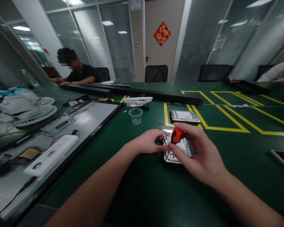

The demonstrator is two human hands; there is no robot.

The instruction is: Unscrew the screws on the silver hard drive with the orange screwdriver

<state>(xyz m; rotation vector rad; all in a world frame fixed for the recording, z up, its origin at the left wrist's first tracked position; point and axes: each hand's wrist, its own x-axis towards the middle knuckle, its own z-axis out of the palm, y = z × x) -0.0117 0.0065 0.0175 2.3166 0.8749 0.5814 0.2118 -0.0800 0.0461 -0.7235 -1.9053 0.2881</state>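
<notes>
Gripping the screwdriver (pixel 177 135) in my right hand (pixel 200 156), I am clasping the drive (pixel 172 156) with my left hand (pixel 147 142); it looks unopened, so unscrewing is probably only starting.

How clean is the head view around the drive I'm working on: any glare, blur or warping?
Head view: the hard drive between the left hand and right hand is sharp enough, with glare on its metal top; the orange screwdriver reads clearly. Head view: edges bow like a fisheye, and the white panel at left reflects ceiling light.
</notes>
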